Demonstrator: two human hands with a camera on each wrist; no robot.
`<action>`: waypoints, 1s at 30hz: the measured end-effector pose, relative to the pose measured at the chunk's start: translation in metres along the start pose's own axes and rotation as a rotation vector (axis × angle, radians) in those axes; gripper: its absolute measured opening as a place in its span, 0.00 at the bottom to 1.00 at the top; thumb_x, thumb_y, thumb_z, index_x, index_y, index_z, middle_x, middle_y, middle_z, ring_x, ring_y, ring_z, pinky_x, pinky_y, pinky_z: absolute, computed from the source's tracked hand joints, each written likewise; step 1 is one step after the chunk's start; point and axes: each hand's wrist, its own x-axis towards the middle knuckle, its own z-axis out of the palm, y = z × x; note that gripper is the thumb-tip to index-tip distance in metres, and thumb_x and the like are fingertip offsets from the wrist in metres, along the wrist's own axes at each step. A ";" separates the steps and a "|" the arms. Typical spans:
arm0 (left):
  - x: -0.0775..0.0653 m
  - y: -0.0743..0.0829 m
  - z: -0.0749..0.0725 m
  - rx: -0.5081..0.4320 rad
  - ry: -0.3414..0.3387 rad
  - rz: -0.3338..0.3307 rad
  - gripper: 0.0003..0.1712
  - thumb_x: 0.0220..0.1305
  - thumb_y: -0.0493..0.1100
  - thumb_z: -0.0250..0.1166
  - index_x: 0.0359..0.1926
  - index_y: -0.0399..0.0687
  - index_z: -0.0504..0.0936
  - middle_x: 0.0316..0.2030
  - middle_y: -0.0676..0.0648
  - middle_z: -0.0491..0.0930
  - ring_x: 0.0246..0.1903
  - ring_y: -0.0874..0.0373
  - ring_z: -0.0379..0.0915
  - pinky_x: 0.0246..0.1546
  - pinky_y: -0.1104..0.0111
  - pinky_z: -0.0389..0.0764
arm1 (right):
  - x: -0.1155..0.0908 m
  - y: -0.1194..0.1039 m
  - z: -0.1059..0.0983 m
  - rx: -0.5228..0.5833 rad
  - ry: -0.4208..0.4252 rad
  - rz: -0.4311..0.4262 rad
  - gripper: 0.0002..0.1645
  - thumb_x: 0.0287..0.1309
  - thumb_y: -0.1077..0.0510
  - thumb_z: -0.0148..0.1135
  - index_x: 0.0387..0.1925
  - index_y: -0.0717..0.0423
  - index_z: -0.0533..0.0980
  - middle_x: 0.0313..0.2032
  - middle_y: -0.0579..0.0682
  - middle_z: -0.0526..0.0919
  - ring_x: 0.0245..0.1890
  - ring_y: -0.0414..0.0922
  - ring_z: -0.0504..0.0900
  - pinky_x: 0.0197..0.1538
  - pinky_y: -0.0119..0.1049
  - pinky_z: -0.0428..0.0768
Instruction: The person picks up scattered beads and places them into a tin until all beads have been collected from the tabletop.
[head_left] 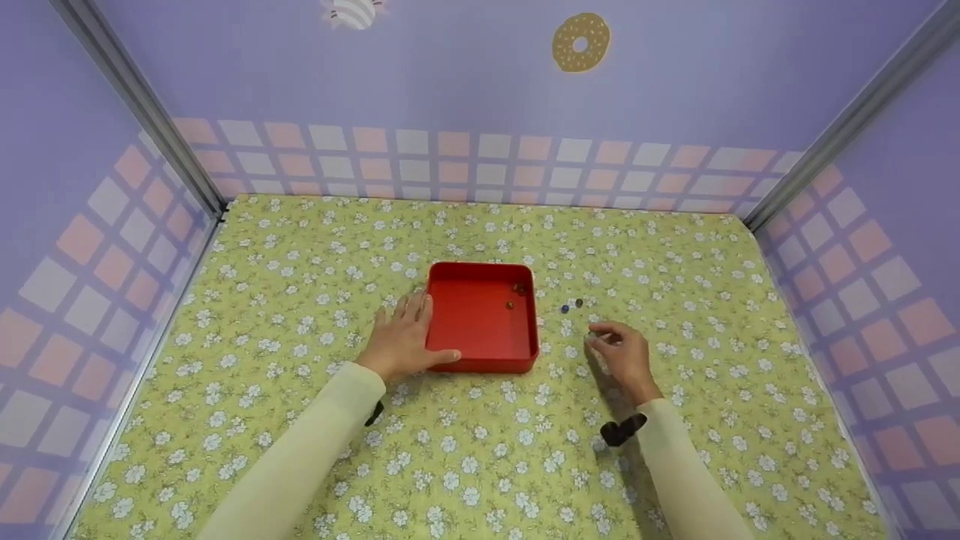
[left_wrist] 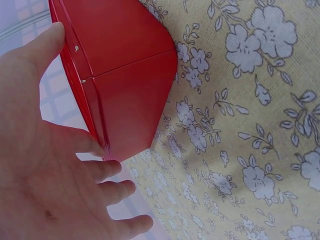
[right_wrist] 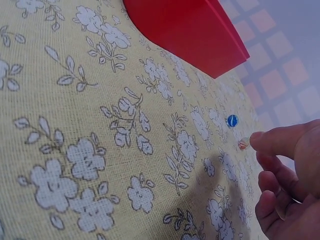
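My left hand (head_left: pixel 401 337) rests on the left side of a red square tray (head_left: pixel 480 365), fingers spread along the outer wall and thumb over the near rim. In the left wrist view, the thumb (left_wrist: pixel 50 42) lies at the tray's edge. To the right of the tray, my right hand (head_left: pixel 622 356) pinches a small pale marble (head_left: pixel 592 334) between thumb and index finger, low over the cloth; the fingers mostly hide it. Just beyond the fingertips lie a blue marble (head_left: pixel 565 308) and a brownish marble (head_left: pixel 579 303). Several brownish marbles (head_left: pixel 510 305) sit inside the tray's right side.
A yellow-green flowered cloth (head_left: pixel 300 247) covers the table. Purple walls with pink and white checks (head_left: pixel 495 161) enclose it at the back and both sides, with metal posts (head_left: pixel 150 112) at the back corners.
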 end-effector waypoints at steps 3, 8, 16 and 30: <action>0.000 -0.001 -0.001 -0.002 -0.008 0.004 0.65 0.54 0.80 0.52 0.77 0.46 0.39 0.77 0.42 0.38 0.77 0.43 0.34 0.71 0.39 0.41 | 0.000 -0.001 0.001 -0.004 0.005 -0.002 0.15 0.63 0.58 0.62 0.51 0.54 0.81 0.48 0.54 0.82 0.43 0.47 0.76 0.44 0.37 0.76; -0.001 -0.001 -0.001 -0.008 -0.024 0.007 0.65 0.55 0.79 0.52 0.77 0.47 0.37 0.77 0.42 0.37 0.77 0.42 0.33 0.71 0.38 0.40 | 0.000 -0.004 0.002 -0.005 0.013 0.011 0.15 0.62 0.57 0.63 0.50 0.53 0.82 0.47 0.53 0.82 0.42 0.47 0.76 0.41 0.37 0.75; 0.000 -0.001 0.000 -0.007 -0.020 0.006 0.65 0.55 0.79 0.53 0.77 0.46 0.38 0.77 0.42 0.38 0.77 0.42 0.33 0.71 0.38 0.40 | -0.003 -0.009 0.003 0.004 0.002 0.011 0.15 0.64 0.57 0.61 0.51 0.54 0.81 0.48 0.53 0.81 0.43 0.48 0.74 0.35 0.34 0.75; 0.000 0.000 -0.001 -0.010 -0.029 0.001 0.64 0.55 0.79 0.53 0.77 0.47 0.37 0.77 0.43 0.38 0.77 0.43 0.33 0.71 0.38 0.40 | -0.002 -0.019 0.001 0.049 -0.038 -0.008 0.17 0.65 0.55 0.60 0.53 0.54 0.79 0.47 0.52 0.79 0.39 0.50 0.76 0.33 0.48 0.81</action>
